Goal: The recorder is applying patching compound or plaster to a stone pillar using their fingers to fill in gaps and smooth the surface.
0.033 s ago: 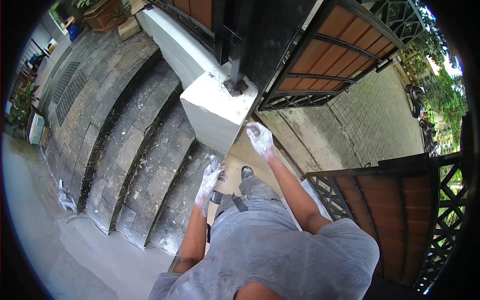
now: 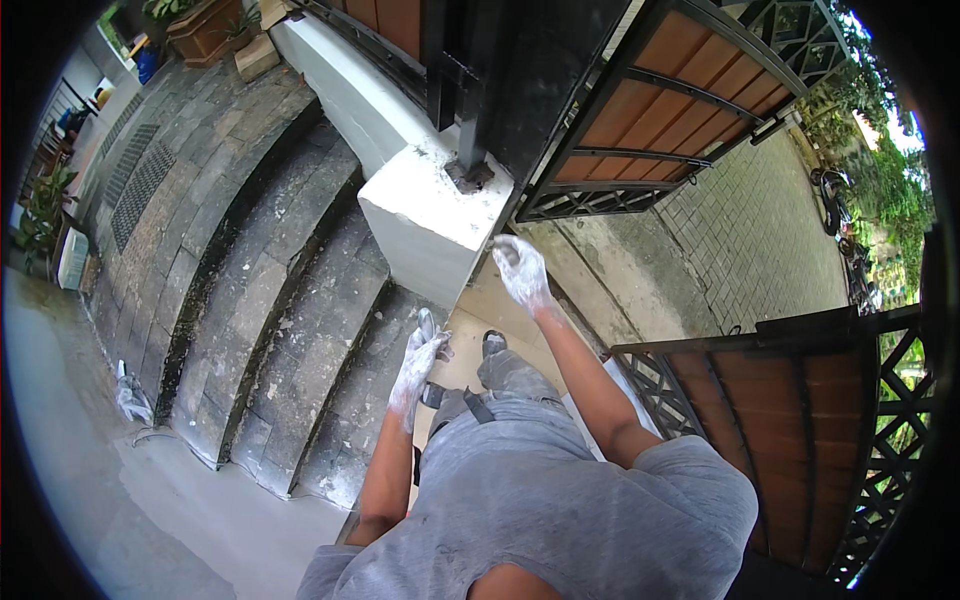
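White powder or paste coats both of my hands up to the wrists. My left hand (image 2: 417,362) is held in front of my waist, over the edge of the lowest step, with its fingers curled. A small grey rounded shape shows at its fingertips; I cannot tell whether it is a held thing or a finger. Farther forward, my right hand (image 2: 521,273) has its fingers bent together beside the corner of a white-painted low wall (image 2: 432,205). Whatever lies within those fingers is hidden. A black metal post (image 2: 478,110) stands on the wall, and its base is rough and broken.
Curved stone steps (image 2: 285,330) rise to the left. A wood-panelled metal gate leaf (image 2: 680,100) stands ahead right, another gate panel (image 2: 800,430) at near right. Paved driveway (image 2: 770,230) lies beyond. A crumpled pale bag (image 2: 132,395) rests by the steps; potted plants (image 2: 48,215) stand far left.
My right hand is very slightly closer to the wall's corner, and the view has shifted a touch. Otherwise the two pictures match.
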### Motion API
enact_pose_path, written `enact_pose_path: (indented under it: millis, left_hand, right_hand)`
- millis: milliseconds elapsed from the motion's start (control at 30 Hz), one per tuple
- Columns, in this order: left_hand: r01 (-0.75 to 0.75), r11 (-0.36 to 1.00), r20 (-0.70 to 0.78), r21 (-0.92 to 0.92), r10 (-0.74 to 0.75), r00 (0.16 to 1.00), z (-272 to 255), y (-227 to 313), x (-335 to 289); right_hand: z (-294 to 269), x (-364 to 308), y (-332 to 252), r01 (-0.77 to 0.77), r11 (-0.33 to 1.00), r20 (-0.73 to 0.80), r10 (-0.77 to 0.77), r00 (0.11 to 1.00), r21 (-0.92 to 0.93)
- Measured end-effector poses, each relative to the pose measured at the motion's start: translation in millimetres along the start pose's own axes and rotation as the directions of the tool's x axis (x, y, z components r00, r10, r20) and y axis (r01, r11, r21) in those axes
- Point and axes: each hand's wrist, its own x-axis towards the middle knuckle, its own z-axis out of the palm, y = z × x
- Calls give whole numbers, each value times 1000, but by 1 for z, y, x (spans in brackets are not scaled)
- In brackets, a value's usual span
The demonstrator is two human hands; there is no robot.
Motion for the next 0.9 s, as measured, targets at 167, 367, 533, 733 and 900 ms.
enact_pose_path:
  millis: [167, 367, 533, 733, 900]
  left_hand:
    - [1, 998, -131, 56, 6, 991, 12, 13, 10]
    - [9, 1000, -250, 15, -4, 968, 14, 14, 20]
    - [1, 998, -369, -58, -23, 929, 24, 6, 26]
    - [-16, 995, -455, -98, -30, 890, 54, 19, 41]
    - [-53, 976, -511, -212, -65, 857, 65, 28, 36]
  right_hand:
    - [-20, 52, -13, 284, 802, 84, -284, 955, -525]
    - [-13, 80, -10, 292, 795, 210, -210, 955, -532]
    - [-18, 71, 4, 400, 874, 135, -377, 916, -276]
    - [14, 112, 80, -465, 849, 125, 448, 885, 252]
    - [24, 119, 51, -567, 698, 295, 484, 824, 437]
